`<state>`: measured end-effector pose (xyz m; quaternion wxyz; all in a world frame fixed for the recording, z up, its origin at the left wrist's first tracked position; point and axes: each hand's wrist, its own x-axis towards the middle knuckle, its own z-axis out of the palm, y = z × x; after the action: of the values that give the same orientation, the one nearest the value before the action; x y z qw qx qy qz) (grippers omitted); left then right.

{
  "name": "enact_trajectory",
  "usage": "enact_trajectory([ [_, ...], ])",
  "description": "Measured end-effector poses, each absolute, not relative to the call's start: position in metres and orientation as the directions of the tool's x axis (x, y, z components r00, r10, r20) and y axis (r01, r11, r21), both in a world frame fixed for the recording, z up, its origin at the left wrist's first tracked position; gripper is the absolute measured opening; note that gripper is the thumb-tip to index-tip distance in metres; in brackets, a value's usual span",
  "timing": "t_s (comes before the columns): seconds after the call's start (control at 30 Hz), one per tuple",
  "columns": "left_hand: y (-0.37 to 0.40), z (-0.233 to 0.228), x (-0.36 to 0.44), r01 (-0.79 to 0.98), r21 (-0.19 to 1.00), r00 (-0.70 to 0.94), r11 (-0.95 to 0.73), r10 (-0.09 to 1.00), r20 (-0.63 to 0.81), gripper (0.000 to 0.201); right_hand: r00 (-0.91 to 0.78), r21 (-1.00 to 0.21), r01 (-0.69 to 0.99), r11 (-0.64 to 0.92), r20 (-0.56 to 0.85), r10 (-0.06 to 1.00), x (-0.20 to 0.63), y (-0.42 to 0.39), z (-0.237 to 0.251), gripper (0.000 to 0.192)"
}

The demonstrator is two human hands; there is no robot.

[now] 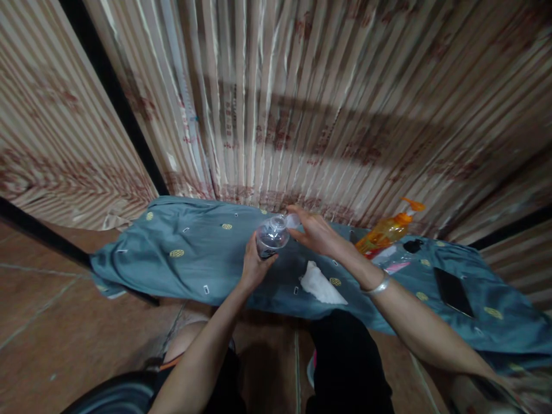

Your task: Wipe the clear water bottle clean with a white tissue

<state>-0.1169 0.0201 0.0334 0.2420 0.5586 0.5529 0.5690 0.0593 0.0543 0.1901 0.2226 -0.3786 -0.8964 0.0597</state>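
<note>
My left hand (253, 265) grips a small clear plastic bottle (271, 236) with a dark label, holding it above a blue-grey cloth (194, 253) that covers a low surface. My right hand (314, 231) is at the bottle's neck, with its fingers on the pale cap (292, 220). A silver bangle (376, 286) circles my right wrist. A crumpled white tissue (319, 284) lies on the cloth just below my right hand.
An orange pump bottle (387, 231) stands to the right, with a small black object (413, 246) and a pink-and-white packet (395, 267) beside it. A black phone (452, 292) lies further right. Striped curtains (302, 103) hang close behind. Brown tiled floor (64, 322) is on the left.
</note>
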Motion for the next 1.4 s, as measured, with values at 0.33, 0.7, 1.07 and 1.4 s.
enact_trajectory([
  [0.33, 0.02, 0.029, -0.11, 0.357, 0.86, -0.202, -0.366, 0.868, 0.453, 0.081, -0.787, -0.111, 0.6, 0.793, 0.099, 0.609, 0.063, 0.058, 0.239, 0.036],
  [0.7, 0.019, 0.026, -0.11, 0.427, 0.812, -0.142, -0.397, 0.858, 0.494, 0.081, -0.831, 0.037, 0.549, 0.835, -0.084, 0.55, 0.045, 0.048, 0.248, 0.019],
  [1.07, 0.02, 0.021, -0.109, 0.462, 0.781, -0.126, -0.42, 0.841, 0.527, 0.082, -0.689, 0.208, 0.686, 0.698, -0.123, 0.714, 0.032, 0.044, 0.253, 0.033],
  [1.4, 0.02, 0.023, -0.11, 0.463, 0.768, -0.095, -0.443, 0.836, 0.54, 0.08, -0.704, 0.205, 0.681, 0.702, -0.076, 0.706, 0.044, 0.047, 0.247, 0.037],
])
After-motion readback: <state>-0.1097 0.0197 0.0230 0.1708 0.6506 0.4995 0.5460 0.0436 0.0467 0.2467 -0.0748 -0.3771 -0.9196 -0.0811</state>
